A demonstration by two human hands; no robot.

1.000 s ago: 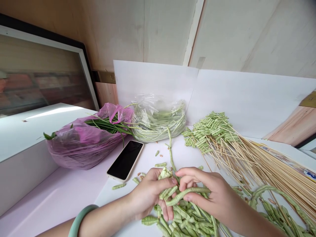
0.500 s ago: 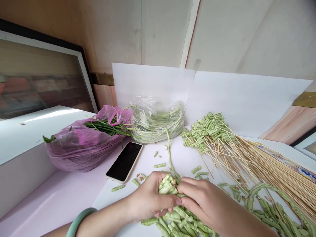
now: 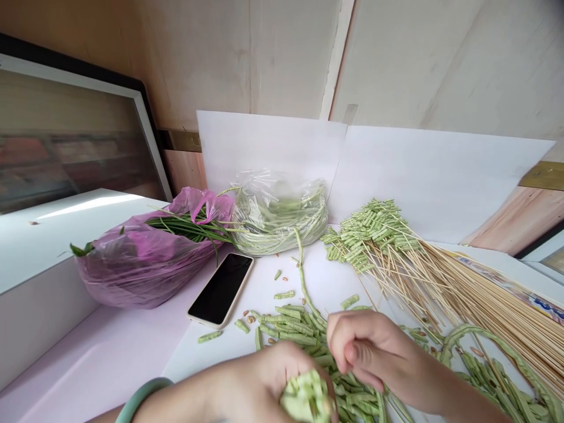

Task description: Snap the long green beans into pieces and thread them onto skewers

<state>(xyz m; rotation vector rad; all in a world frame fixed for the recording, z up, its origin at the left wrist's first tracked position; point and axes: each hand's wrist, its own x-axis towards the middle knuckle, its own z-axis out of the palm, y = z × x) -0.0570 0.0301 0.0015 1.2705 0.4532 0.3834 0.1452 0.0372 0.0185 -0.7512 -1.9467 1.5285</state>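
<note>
My left hand [image 3: 268, 376], with a green bangle [image 3: 141, 399] on its wrist, is wrapped round a bundle of cut long bean pieces [image 3: 306, 396], their cut ends facing up. To its right, apart from it, my right hand [image 3: 374, 352] is closed, thumb pressed to curled fingers. Whatever may be in that pinch is hidden. Beneath and between both hands lies a pile of cut long bean pieces [image 3: 293, 326]. One whole long bean [image 3: 304, 282] runs from the clear bag down to this pile.
Behind stand a clear bag of long beans [image 3: 282, 223] and a purple bag [image 3: 141, 270] with green stalks. A phone [image 3: 220, 291] lies at left. On the right are wooden skewers [image 3: 480, 294], several threaded with bean pieces [image 3: 374, 229], and more loose beans [image 3: 497, 376].
My hands have come apart. The left hand has moved down and nearer with its bundle of bean pieces; the right has drawn away slightly to the right, uncovering more of the pile.
</note>
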